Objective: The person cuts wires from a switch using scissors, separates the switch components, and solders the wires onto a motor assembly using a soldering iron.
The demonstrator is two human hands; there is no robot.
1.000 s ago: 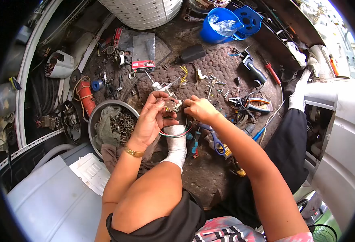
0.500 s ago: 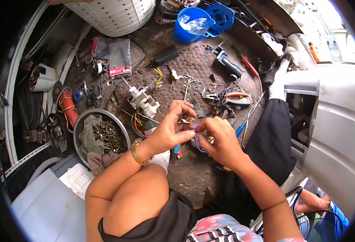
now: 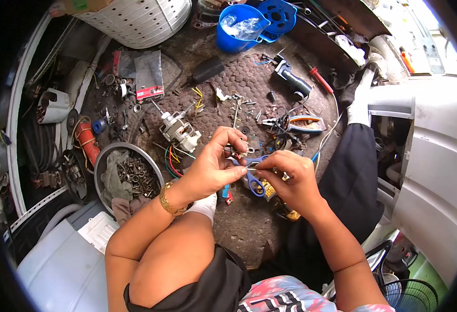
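Note:
My left hand (image 3: 214, 167), a gold bracelet at its wrist, is curled with thumb and fingers closed round a small part that is mostly hidden. My right hand (image 3: 294, 176) pinches the end of a thin pale strand (image 3: 252, 169), which reaches across to my left thumb. Below and between both hands are scissors with blue-purple handles (image 3: 256, 186). Left of my hands lies a small electric motor (image 3: 178, 130) with a shaft, and red, yellow and green wires (image 3: 171, 162) curve near it.
A grey bowl of screws and bolts (image 3: 137, 177) stands at left. Pliers (image 3: 302, 124), a soldering iron (image 3: 319, 80) and a black-handled tool (image 3: 293, 83) lie to the right. Farther back are a blue jug (image 3: 234, 42) and a perforated white tub (image 3: 142, 23).
My right hand has shifted slightly right and down, away from my left, so the pale strand and the scissors' handles show more. My left hand keeps its curled grip.

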